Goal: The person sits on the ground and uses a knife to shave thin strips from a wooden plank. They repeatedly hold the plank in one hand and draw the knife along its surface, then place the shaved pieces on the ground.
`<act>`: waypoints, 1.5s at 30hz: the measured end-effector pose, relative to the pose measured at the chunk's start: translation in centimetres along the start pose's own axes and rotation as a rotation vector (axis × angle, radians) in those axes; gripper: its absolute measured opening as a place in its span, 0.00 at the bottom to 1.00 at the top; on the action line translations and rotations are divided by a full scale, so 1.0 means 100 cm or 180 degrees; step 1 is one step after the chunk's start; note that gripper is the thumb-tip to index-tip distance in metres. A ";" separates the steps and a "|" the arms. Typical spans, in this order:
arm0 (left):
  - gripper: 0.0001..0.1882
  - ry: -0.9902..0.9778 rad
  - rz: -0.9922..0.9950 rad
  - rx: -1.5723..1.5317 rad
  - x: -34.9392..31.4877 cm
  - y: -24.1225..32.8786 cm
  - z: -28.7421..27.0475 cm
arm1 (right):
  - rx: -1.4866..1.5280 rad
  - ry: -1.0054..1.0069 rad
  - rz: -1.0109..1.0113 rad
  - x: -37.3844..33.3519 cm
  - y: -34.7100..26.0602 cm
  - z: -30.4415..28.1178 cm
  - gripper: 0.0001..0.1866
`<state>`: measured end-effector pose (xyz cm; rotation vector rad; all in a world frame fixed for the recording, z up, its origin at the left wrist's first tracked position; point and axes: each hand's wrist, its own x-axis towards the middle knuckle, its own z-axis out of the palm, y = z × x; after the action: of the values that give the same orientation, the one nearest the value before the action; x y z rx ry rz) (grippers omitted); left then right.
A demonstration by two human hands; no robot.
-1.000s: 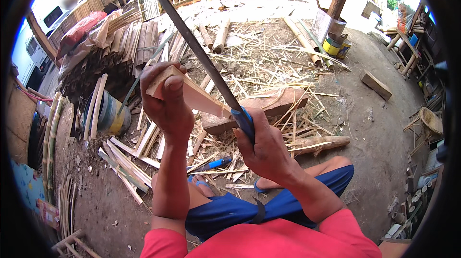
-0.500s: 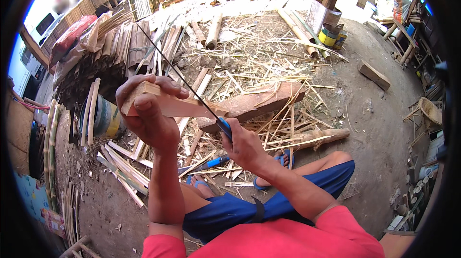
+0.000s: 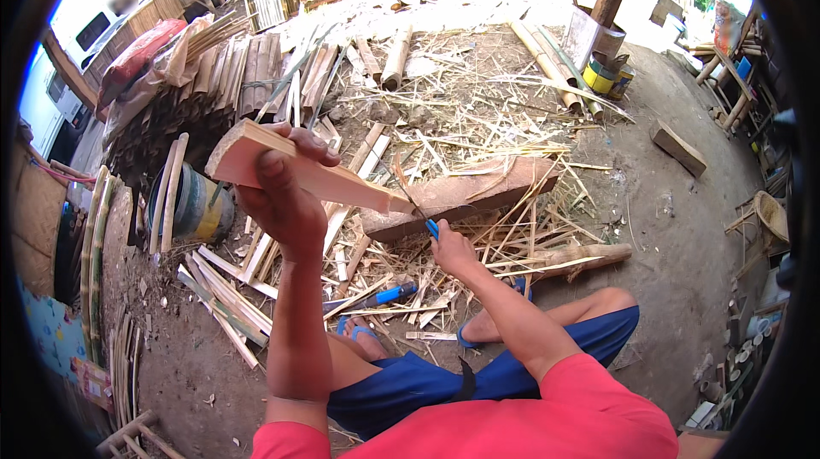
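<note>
Gripping now: your left hand (image 3: pixel 286 194) is clenched round a split bamboo slat (image 3: pixel 307 170), holding it raised and slanting down to the right, its far end resting at the wooden block (image 3: pixel 461 196).
Right hand: your right hand (image 3: pixel 451 250) is closed on the blue handle of a long knife (image 3: pixel 418 207), low beside the block.
Blade: it is thin and dark, and it meets the slat's lower end; you cannot see it cleanly against the litter.
Change from earlier: a second ago you held the knife high, with the blade reaching up past the slat; half a second ago it was already dropping; now your right hand has come down to the block.
Slat since then: it stays in your left grip, and more of its length shows.
Around you: bamboo shavings (image 3: pixel 478 117) cover the ground, a stack of slats (image 3: pixel 256 75) lies at upper left, and a blue tool (image 3: pixel 389 295) lies near your foot.
</note>
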<state>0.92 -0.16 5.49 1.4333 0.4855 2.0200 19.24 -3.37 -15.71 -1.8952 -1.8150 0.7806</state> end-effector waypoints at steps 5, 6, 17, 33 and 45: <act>0.25 0.0262 0.0015 0.0140 0.018 -0.004 -0.008 | 0.0847 -0.0567 0.0281 0.026 0.027 0.005 0.15; 0.26 0.0209 0.0076 0.0134 0.020 -0.005 -0.010 | 0.0697 -0.0242 -0.0027 0.017 0.020 0.003 0.15; 0.31 0.0250 -0.0014 -0.0077 0.009 0.008 -0.024 | 0.0039 -0.0398 0.1035 0.006 0.109 0.064 0.18; 0.32 -0.0115 0.1244 0.1801 0.016 -0.011 0.024 | 0.1190 0.1040 -0.1816 -0.058 -0.090 -0.096 0.19; 0.32 -0.0071 0.1334 0.2016 0.015 -0.012 0.023 | 0.0428 0.0650 -0.1276 -0.053 -0.077 -0.080 0.15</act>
<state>3.00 1.63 6.65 2.0690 0.9404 2.2806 18.41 -7.32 -4.05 -1.4051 -1.8741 0.5320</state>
